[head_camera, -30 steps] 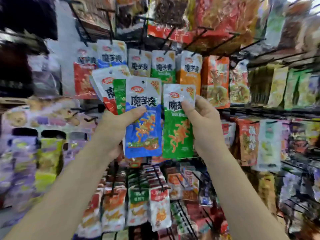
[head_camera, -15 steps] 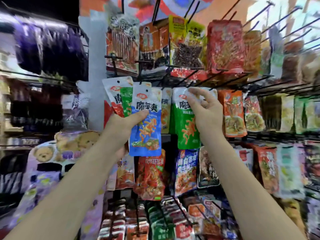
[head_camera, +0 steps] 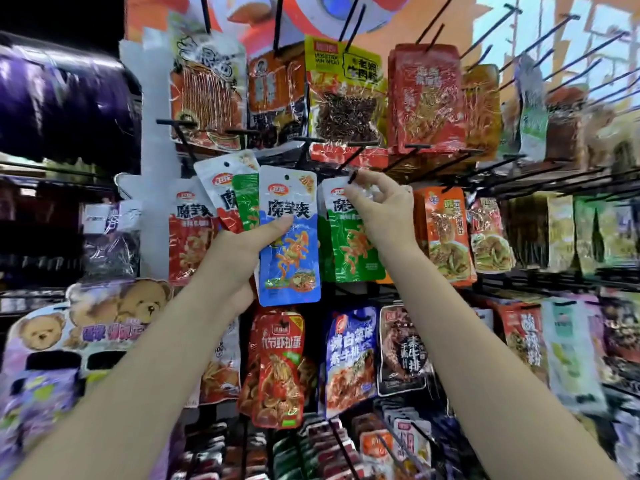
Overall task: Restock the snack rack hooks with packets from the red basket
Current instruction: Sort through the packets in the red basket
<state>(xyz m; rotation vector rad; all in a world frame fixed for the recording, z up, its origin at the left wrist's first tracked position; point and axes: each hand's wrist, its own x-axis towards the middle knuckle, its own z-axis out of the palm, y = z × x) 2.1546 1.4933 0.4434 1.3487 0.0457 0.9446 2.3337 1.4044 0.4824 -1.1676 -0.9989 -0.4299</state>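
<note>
Two hands busy: your right hand (head_camera: 375,199) pinches the green packet (head_camera: 356,247) at the hook (head_camera: 351,176), your left hand (head_camera: 242,251) grips spare packets (head_camera: 289,244); miss the hole and it drops.

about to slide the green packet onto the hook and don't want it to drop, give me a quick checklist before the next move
1. Right hand pinches the green packet at its top edge: ok.
2. Packet top is up at the black hook tip: ok.
3. Hook tip through the packet's hang hole: cannot tell, the fingers cover the hole.
4. Left hand holds the spare packets, blue packet in front, clear of that hook: ok.
5. Same green flavour already on that hook: cannot tell, the held packet hides it.
</note>
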